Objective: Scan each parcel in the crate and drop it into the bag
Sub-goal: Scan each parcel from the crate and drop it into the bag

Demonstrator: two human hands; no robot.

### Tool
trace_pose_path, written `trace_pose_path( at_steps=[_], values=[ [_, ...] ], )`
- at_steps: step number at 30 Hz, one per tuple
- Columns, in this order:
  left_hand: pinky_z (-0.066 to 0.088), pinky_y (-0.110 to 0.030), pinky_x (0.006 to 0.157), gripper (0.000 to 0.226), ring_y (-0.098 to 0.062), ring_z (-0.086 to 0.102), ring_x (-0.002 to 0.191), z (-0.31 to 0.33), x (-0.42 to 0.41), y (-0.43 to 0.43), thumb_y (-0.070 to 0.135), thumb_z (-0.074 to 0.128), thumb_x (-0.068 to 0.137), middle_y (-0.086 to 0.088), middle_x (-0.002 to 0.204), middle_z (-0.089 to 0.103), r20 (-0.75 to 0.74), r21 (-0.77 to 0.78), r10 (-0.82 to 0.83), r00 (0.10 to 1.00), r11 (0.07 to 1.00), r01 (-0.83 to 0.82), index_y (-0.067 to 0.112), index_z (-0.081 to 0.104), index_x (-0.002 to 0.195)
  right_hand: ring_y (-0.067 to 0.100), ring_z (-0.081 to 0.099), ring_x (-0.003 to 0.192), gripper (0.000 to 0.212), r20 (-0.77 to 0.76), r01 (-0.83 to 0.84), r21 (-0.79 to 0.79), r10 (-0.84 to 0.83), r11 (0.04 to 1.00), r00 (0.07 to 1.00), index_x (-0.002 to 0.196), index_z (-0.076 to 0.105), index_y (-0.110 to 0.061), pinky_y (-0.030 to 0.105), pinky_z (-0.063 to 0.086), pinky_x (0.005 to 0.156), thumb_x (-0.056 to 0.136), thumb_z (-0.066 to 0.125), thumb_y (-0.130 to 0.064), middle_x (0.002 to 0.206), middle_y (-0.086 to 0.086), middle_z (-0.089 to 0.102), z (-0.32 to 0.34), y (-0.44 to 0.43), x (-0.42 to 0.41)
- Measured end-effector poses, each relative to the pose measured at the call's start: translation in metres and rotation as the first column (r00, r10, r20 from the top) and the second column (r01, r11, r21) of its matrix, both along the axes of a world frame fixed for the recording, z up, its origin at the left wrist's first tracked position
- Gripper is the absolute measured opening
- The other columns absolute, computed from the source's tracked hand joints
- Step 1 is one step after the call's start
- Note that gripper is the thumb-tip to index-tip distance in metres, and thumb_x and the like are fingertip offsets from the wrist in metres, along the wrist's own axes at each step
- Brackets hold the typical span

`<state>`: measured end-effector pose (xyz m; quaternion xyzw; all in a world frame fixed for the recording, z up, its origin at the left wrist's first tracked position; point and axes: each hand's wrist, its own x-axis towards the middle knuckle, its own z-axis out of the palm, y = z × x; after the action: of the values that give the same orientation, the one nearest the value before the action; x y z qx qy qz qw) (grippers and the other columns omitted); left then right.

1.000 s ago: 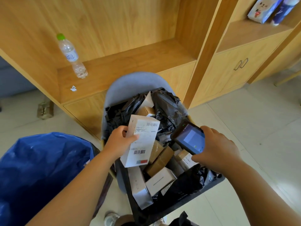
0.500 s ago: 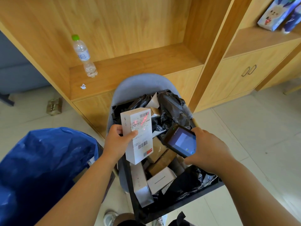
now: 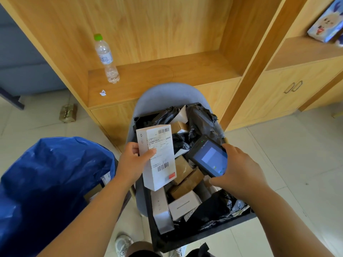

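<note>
We record one white parcel (image 3: 157, 156) upright in the left hand (image 3: 132, 162), thumb pressed across its label, fingers (image 3: 134, 147) curled behind. Two barcodes (image 3: 163, 166) show on it. The right hand (image 3: 241, 173) wraps round one scanner (image 3: 209, 158), just right of that thumb. Below both sets of fingers sits one crate (image 3: 185, 240) holding two white boxes (image 3: 183, 204), seemingly three brown cartons (image 3: 187, 182), and black wraps (image 3: 202, 119) we cannot count. One blue bag (image 3: 46, 173) lies left of the left fingers.

Bag (image 3: 46, 179) left of crate (image 3: 204, 236)
</note>
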<state>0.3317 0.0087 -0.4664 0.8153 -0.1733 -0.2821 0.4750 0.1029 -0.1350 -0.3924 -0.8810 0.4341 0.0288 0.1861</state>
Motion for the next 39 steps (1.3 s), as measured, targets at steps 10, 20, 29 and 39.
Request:
trace_pose_path(
  at_steps=[10, 20, 29, 39],
  values=[
    [0.056, -0.030, 0.055, 0.024, -0.015, 0.068, 0.080, -0.007, 0.024, 0.102, 0.030, 0.070, 0.083, 0.005, 0.092, 0.068, -0.090, 0.048, 0.335, 0.938, 0.942, -0.332, 0.018, 0.052, 0.093, 0.022, 0.048, 0.109, 0.099, 0.054, -0.298, 0.070, 0.295, 0.952, 0.954, 0.141, 0.023, -0.022, 0.045, 0.048, 0.085, 0.061, 0.075, -0.050, 0.126, -0.002, 0.045, -0.006, 0.030, 0.092],
    [0.058, -0.040, 0.051, 0.037, -0.022, 0.068, 0.080, -0.065, 0.103, 0.252, 0.034, 0.072, 0.081, -0.007, 0.095, 0.066, -0.164, 0.272, 0.651, 0.741, 0.752, -0.600, 0.010, 0.047, 0.094, 0.019, 0.048, 0.101, 0.083, -0.175, -0.552, 0.182, 0.580, 0.813, 0.796, 0.127, 0.032, -0.025, 0.039, 0.041, 0.080, 0.060, 0.073, -0.048, 0.112, -0.004, 0.047, -0.042, 0.126, 0.219],
    [0.055, -0.041, 0.063, 0.039, -0.023, 0.061, 0.081, -0.155, 0.213, 0.325, 0.035, 0.072, 0.081, -0.011, 0.107, 0.059, -0.095, 0.540, 0.601, 0.794, 0.701, -0.466, 0.010, 0.047, 0.098, 0.020, 0.051, 0.096, 0.069, -0.272, -0.507, 0.250, 0.562, 0.825, 0.781, 0.113, 0.037, -0.026, 0.038, 0.042, 0.077, 0.060, 0.075, -0.047, 0.105, -0.005, 0.050, -0.103, 0.193, 0.342],
    [0.044, -0.031, 0.065, 0.048, -0.023, 0.059, 0.089, -0.323, 0.278, 0.352, 0.037, 0.070, 0.083, -0.011, 0.116, 0.063, -0.184, 0.652, 0.590, 0.786, 0.672, -0.352, 0.007, 0.051, 0.116, 0.019, 0.042, 0.083, 0.062, -0.289, -0.619, 0.204, 0.651, 0.758, 0.702, 0.099, 0.032, -0.026, 0.035, 0.037, 0.066, 0.058, 0.075, -0.044, 0.094, -0.007, 0.043, -0.250, 0.236, 0.465]
  ],
)
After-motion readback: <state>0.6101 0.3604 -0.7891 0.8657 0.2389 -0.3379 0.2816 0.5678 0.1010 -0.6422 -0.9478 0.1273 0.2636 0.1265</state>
